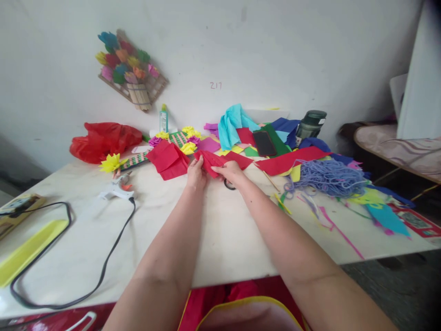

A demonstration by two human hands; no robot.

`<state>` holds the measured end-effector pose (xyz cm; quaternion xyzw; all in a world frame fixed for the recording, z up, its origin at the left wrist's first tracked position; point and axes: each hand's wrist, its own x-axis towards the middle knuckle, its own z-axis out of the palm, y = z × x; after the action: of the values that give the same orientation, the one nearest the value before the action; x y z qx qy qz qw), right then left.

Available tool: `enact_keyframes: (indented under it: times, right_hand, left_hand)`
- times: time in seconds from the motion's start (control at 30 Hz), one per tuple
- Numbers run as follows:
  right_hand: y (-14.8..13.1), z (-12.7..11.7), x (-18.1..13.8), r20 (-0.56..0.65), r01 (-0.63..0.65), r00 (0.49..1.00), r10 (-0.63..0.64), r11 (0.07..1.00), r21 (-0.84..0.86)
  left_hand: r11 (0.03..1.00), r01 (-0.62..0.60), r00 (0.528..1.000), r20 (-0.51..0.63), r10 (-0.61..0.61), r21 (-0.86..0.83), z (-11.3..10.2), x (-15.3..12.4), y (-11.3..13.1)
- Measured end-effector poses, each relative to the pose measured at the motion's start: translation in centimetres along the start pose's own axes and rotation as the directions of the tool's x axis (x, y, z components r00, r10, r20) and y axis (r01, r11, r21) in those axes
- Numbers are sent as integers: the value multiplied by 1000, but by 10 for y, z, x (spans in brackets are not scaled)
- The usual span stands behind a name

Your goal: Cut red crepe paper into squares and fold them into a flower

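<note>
Both hands hold a pleated piece of red crepe paper [211, 162] near the middle of the table. My left hand [197, 174] pinches its left end, and my right hand [230, 172] grips its right side with the thumb on top. Just left of my left hand lie red paper squares [168, 160], overlapping each other. A black scissors handle loop [229, 185] shows under my right hand; the rest of the scissors is hidden. Behind the hands sit yellow and purple paper flowers [189, 148] on a striped craft piece.
A white glue gun [119, 189] with a black cord [115, 248] lies at left, near a red plastic bag [103, 140]. To the right are a blue yarn heap [332, 178], a phone [264, 143], a dark bottle [311, 124] and a red paper strip [292, 160]. A glue bottle [163, 120] stands behind.
</note>
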<state>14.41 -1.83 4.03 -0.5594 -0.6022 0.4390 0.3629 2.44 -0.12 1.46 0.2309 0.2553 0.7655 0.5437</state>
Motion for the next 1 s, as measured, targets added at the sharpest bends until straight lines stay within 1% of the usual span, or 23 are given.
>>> enact_keyframes:
  times: [0.07,0.17,0.27,0.33,0.37,0.4,0.47,0.53,0.57,0.6,0.63,0.67,0.7,0.77,0.87,1.0]
  right_hand:
    - [-5,-10,-5,98,-22,995,18,999,39]
    - [-7,-27,-5,170,-101,981,89,993,59]
    - [-4,-39,-1,129,-133,985,117,983,123]
    - [-1,-43,2,68,-96,994,88,987,127]
    - [0,-45,2,38,-66,997,62,994,90]
    - [0,-46,2,11,-31,999,31,999,18]
    - [-1,-50,-2,6,26,1000,-26,977,-210]
    - [-7,-52,-8,70,79,996,-54,895,-438]
    - [-11,-53,-12,115,96,992,-42,849,-519]
    - [-15,-53,-16,145,122,989,-43,790,-601]
    - [-20,-52,-19,169,148,985,-41,710,-689]
    - [-24,-51,-22,167,167,984,-60,638,-751]
    - [-27,-49,-24,164,165,985,-55,585,-794]
    - [-30,-43,-26,168,153,986,-15,506,-849]
    - [-28,-34,-24,180,160,984,6,426,-890]
    - [-25,-28,-24,171,165,985,-11,343,-925]
  left_hand:
    - [1000,-10,1000,7,10,-1,-2,1,0]
    - [1000,-15,1000,-1,15,-10,-3,2,0]
    - [999,-13,999,-44,11,-34,-2,3,1]
    - [999,-12,998,-70,9,-48,-1,4,1]
    - [998,-18,997,-81,13,-53,0,4,2]
    - [998,-26,995,-93,21,-55,0,4,2]
    - [997,-47,992,-119,40,-54,1,4,3]
    - [996,-65,989,-133,58,-55,1,5,3]
    - [996,-72,989,-136,63,-57,1,5,3]
    - [996,-74,989,-136,66,-58,1,5,3]
    - [996,-74,989,-135,66,-59,0,5,4]
    - [996,-72,989,-135,63,-58,0,5,4]
    - [996,-65,989,-135,57,-55,0,5,4]
    - [997,-53,991,-129,46,-50,-1,5,5]
    - [998,-50,992,-117,45,-43,-1,5,6]
    - [997,-58,994,-100,53,-48,-1,6,8]
